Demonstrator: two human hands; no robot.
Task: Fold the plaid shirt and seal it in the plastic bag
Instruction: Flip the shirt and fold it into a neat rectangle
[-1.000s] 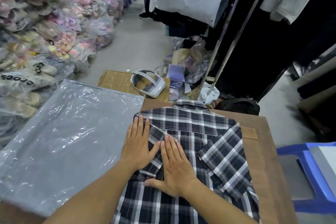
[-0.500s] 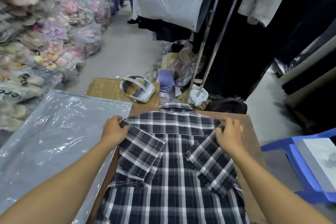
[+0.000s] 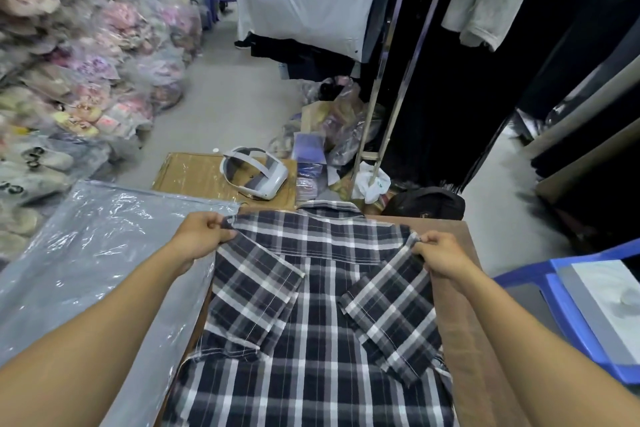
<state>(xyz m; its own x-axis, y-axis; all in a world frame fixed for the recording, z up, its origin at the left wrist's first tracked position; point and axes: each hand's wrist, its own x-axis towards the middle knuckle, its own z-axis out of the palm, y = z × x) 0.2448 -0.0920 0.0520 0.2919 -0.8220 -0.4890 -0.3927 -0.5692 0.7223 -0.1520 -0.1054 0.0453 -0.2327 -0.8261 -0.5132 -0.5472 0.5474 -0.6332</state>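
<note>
A black, grey and white plaid shirt (image 3: 322, 315) lies back-up on a brown cardboard surface (image 3: 464, 340), collar at the far end and both short sleeves folded inward. My left hand (image 3: 202, 236) pinches the shirt's left shoulder edge. At the right shoulder edge my right hand (image 3: 440, 255) is closed on the fabric. A large clear plastic bag (image 3: 90, 260) lies flat to the left of the shirt, its near edge partly under my left forearm.
A white headset (image 3: 256, 173) rests on a cardboard box (image 3: 187, 175) beyond the shirt. Bagged goods are piled along the left. A metal clothes rack (image 3: 391, 80) with dark garments stands at the right. Blue plastic stool (image 3: 568, 315) at the near right.
One second ago both hands pressed flat on the left sleeve. They then moved apart to the shoulders and now grip the fabric there. The view has tilted slightly.
</note>
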